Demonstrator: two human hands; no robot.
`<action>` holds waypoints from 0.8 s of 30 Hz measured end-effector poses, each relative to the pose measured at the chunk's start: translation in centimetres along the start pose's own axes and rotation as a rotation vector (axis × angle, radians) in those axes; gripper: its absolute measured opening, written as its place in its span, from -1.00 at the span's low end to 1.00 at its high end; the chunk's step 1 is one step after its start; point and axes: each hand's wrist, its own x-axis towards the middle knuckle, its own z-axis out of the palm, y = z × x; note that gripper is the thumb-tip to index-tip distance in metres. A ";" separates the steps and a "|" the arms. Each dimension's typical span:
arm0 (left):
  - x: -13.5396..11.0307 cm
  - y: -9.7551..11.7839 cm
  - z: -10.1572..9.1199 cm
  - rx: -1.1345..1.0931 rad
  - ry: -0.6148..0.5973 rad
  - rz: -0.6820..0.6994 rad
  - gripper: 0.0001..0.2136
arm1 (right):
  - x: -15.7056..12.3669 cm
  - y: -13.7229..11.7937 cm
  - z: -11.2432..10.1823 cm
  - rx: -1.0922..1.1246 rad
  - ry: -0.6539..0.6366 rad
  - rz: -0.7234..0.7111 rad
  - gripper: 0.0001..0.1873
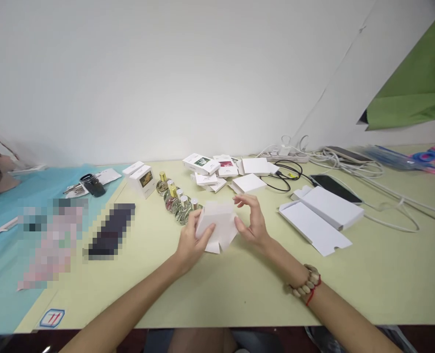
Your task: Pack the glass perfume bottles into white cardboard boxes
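Note:
A small white carton (217,220) with a loose flap at its lower end is in front of me, a little above the table. My left hand (192,240) grips its left side, thumb on the near face. At the carton's right edge is my right hand (253,223), fingers apart and slightly curled; its thumb tip is close to the edge, and I cannot tell if it touches. Just beyond the left hand stand several round glass perfume bottles (172,198) with gold or silver caps. Two upright white boxes (142,180) stand behind them to the left.
Flattened white cartons (227,167) lie piled near the wall. An opened long white box (313,220) lies at right, beside a black phone (335,189) and cables (353,169). Scissors (432,156) lie far right. On the left, a blue cloth (4,274) bears a black jar (92,185).

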 end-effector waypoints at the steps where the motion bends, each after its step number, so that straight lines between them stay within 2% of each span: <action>1: 0.0 0.1 0.0 -0.066 0.006 -0.025 -0.68 | 0.1 0.1 -0.1 0.033 -0.063 0.054 -0.53; 6: -0.1 0.7 0.0 -0.268 0.051 -0.087 -0.68 | -0.2 -0.5 -0.1 0.131 -0.478 0.296 -0.47; 9: 0.2 0.9 0.0 -0.408 0.077 -0.149 -0.63 | -0.7 -0.7 0.3 0.162 -0.618 0.353 -0.41; 14: 0.6 1.0 0.2 -0.563 0.081 -0.283 -0.52 | -1.1 -0.4 0.7 0.232 -0.630 0.337 -0.41; 18: 0.8 0.8 0.0 -0.448 -0.004 -0.368 -0.46 | -1.0 -0.5 0.6 0.279 -0.605 0.377 -0.42; 21: 0.7 0.8 -0.1 -0.286 -0.070 -0.326 -0.48 | -1.0 -0.9 0.5 0.321 -0.577 0.404 -0.36; 24: 0.3 0.9 0.2 -0.182 -0.113 -0.228 -0.50 | -1.0 -1.2 0.6 0.356 -0.541 0.426 -0.16</action>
